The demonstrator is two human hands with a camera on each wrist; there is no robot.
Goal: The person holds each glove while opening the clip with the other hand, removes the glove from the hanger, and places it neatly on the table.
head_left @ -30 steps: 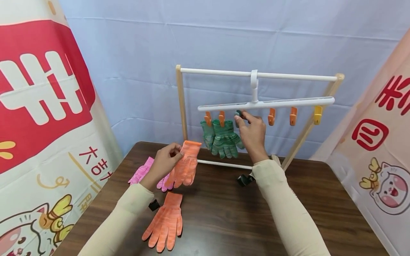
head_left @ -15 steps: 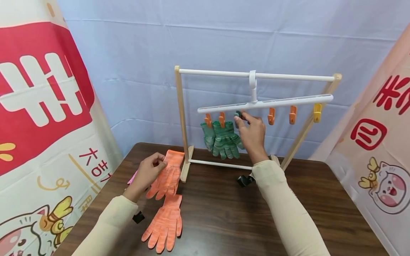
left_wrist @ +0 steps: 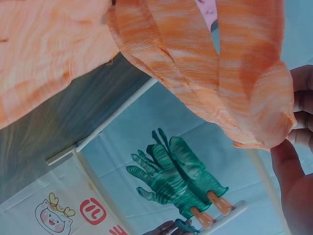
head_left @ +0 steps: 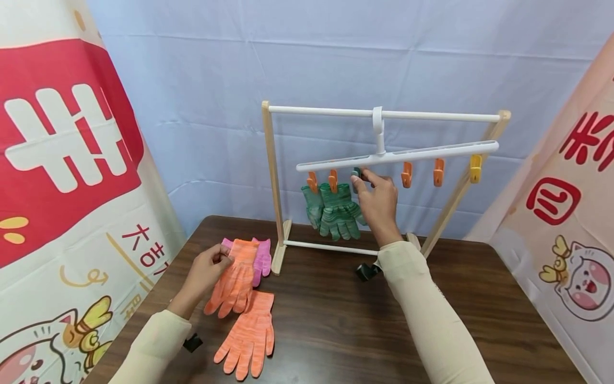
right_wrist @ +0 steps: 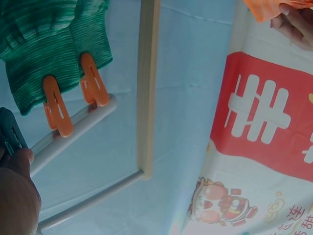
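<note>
My left hand pinches an orange knit glove near its cuff, its fingers hanging down. In the left wrist view the orange glove fills the upper part, with thumb and fingertips at its edge. A second orange glove lies flat on the table, partly overlapped by the held one. My right hand pinches a dark green clip on the white hanger; the right wrist view shows the thumb on this clip. Green gloves hang beside it from two orange clips.
Pink gloves lie behind the held glove, partly hidden. A wooden rack with a white top rod carries the hanger, which slopes down to the left. Orange clips and a yellow clip hang on its right half, above the brown table.
My left hand has moved left and down, away from the rack, carrying the orange glove. More of the pink gloves shows by the rack's foot. The right hand stays at the dark green clip.
</note>
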